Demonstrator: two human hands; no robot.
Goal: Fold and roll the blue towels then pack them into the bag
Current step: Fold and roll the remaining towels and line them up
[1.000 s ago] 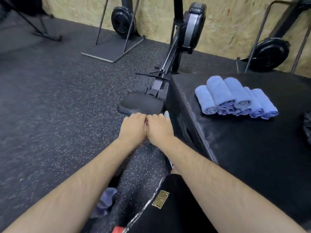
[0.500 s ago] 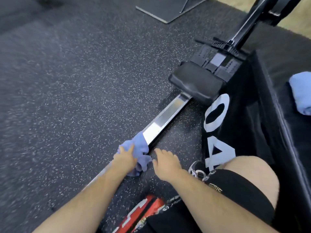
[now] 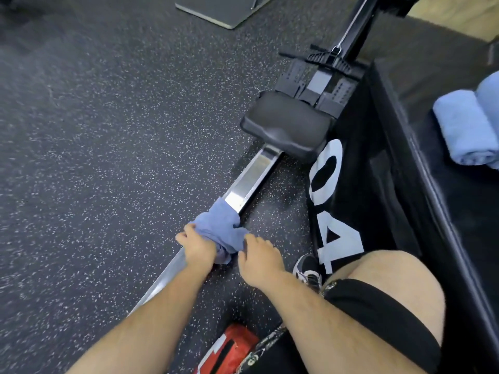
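Note:
A crumpled blue towel (image 3: 219,228) lies across the metal rail (image 3: 251,176) of a rowing machine on the floor. My left hand (image 3: 198,245) grips the towel's left side, fingers curled into the cloth. My right hand (image 3: 259,256) is just right of it, fingertips touching the towel's edge; whether they pinch it is hidden. Rolled blue towels (image 3: 467,128) lie on the black box (image 3: 421,168) at the right edge. A red bag (image 3: 229,352) shows at the bottom, partly cut off.
The rower's black seat (image 3: 286,125) sits on the rail ahead, with the foot plates (image 3: 321,79) beyond it. The black box carries large white digits on its side. My bare knee (image 3: 388,292) and shoe (image 3: 307,268) are at the lower right. Speckled rubber floor spreads to the left.
The view dropped from the box top to the floor. Both hands went down to the towel on the rail; my left hand now grips it and it is bunched higher.

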